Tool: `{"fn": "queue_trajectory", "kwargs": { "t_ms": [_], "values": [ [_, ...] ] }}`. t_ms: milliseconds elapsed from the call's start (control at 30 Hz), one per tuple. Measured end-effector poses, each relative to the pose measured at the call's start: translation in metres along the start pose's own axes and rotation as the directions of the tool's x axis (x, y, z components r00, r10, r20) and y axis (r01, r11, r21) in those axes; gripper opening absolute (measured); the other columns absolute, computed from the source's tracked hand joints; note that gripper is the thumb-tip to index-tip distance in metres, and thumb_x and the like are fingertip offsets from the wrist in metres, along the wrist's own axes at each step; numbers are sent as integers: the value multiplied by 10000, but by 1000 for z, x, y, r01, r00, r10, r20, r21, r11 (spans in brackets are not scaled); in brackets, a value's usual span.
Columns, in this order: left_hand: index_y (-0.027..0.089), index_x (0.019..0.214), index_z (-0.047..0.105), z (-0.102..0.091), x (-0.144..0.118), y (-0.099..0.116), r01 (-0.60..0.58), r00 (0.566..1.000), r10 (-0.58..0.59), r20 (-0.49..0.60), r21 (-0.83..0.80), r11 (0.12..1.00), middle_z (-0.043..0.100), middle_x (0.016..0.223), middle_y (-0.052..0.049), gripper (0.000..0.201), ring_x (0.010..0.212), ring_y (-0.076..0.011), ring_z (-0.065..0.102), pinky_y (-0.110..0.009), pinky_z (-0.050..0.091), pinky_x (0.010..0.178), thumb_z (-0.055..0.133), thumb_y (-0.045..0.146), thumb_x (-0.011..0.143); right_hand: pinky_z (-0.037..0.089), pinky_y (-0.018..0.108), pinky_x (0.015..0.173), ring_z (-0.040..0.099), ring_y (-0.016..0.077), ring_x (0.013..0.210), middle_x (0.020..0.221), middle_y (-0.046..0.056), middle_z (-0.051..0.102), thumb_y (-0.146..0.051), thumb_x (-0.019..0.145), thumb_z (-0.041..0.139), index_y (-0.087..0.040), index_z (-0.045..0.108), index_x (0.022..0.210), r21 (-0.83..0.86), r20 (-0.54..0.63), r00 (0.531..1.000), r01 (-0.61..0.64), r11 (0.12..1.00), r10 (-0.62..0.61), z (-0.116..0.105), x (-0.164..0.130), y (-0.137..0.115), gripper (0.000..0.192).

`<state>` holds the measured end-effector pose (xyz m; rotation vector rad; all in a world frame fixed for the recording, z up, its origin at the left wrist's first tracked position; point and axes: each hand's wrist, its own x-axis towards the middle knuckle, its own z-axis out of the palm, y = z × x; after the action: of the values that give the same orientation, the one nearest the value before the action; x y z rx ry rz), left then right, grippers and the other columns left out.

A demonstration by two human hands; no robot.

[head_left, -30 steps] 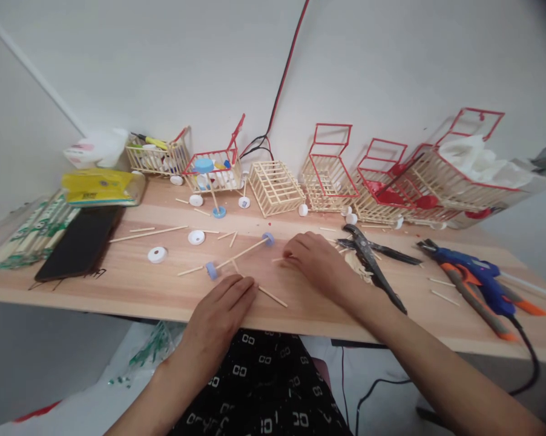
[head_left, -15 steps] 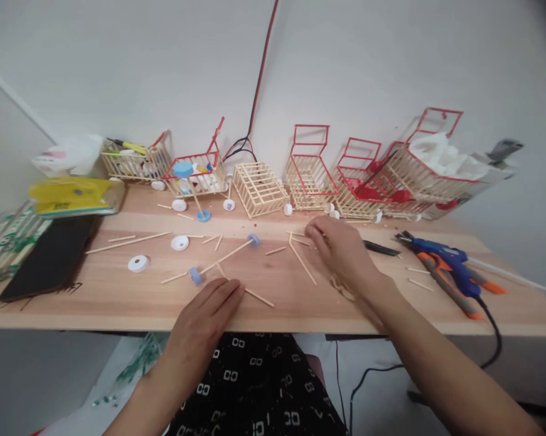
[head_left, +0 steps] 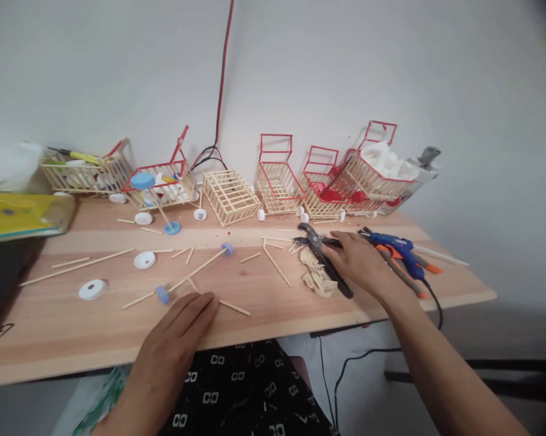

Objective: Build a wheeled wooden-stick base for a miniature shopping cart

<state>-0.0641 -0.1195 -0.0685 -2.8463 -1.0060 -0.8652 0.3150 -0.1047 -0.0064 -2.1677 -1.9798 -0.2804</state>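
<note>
While the black pliers (head_left: 324, 261) lie on the table (head_left: 264, 303) right of the middle, beside a crumpled beige scrap (head_left: 317, 278), the right hand (head_left: 360, 264) rests on their handles with the fingers curled over them; if it really grips them I cannot tell. Left hand (head_left: 178, 324) lies flat near the front edge of the table, fingers together and stretched, the tips just beside a thin wooden stick (head_left: 231, 306). Close in front of it is a long stick with two blue caps (head_left: 195, 270) on its ends. Loose sticks and white caps (head_left: 144, 260) are scattered around. Right of the pliers lies a blue glue gun (head_left: 397, 247). Along the wall stand small stick carts (head_left: 277, 181), some with red frames
</note>
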Motion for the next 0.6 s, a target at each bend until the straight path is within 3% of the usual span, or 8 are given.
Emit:
{"fn": "queue_trajectory", "kwargs": {
  "t_ms": [100, 233, 333, 400, 500, 600],
  "values": [
    [201, 1357, 467, 2, -1, -3, -2, 1000, 2, 9, 12, 1000, 553, 1315, -88, 525, 1206, -252, 506, -446, 468, 1002, 345, 43, 871, 434, 403, 884, 575, 301, 1059, 1122, 182, 635, -329, 918, 418, -92, 593, 1132, 4, -50, 997, -58, 998, 58, -6, -5, 18, 365],
    [206, 1348, 477, 3, -2, -4, -19, 999, 19, -30, 23, 1000, 561, 1306, -81, 515, 1188, -248, 518, -437, 478, 987, 331, 60, 876, 419, 429, 877, 552, 342, 1077, 1149, 237, 599, -325, 897, 439, -60, 578, 1164, -132, -161, 944, -308, 942, 286, -20, -18, 67, 402],
    [186, 1327, 493, 2, -1, -3, -22, 1000, 22, -8, 28, 999, 567, 1292, -90, 508, 1181, -247, 520, -432, 485, 975, 327, 46, 867, 421, 414, 765, 597, 360, 969, 1043, 268, 622, -433, 883, 460, -54, 588, 1141, -236, 30, 848, -508, 829, 528, -28, -30, 104, 476],
    [179, 1317, 500, 2, 0, -2, -20, 1000, 20, -4, 41, 999, 564, 1295, -91, 503, 1189, -249, 513, -434, 479, 980, 326, 43, 866, 406, 397, 661, 631, 333, 803, 888, 253, 648, -433, 903, 402, -67, 639, 1015, -239, 102, 796, -562, 792, 596, -30, -36, 122, 450],
    [182, 1317, 505, 2, 0, -5, -43, 998, 45, -37, 63, 997, 560, 1304, -84, 493, 1185, -252, 518, -431, 474, 985, 325, 67, 872, 373, 358, 593, 600, 248, 624, 703, 173, 628, -474, 901, 392, -137, 651, 768, -128, 217, 805, -537, 834, 552, -27, -39, 139, 445],
    [193, 1320, 510, 4, -1, -8, -73, 995, 77, -58, 74, 995, 569, 1298, -75, 489, 1152, -252, 546, -418, 485, 972, 323, 95, 879, 348, 328, 560, 549, 203, 546, 574, 95, 574, -454, 865, 485, -180, 585, 588, -57, 229, 827, -516, 855, 514, -20, -37, 149, 402]
  ]
}}
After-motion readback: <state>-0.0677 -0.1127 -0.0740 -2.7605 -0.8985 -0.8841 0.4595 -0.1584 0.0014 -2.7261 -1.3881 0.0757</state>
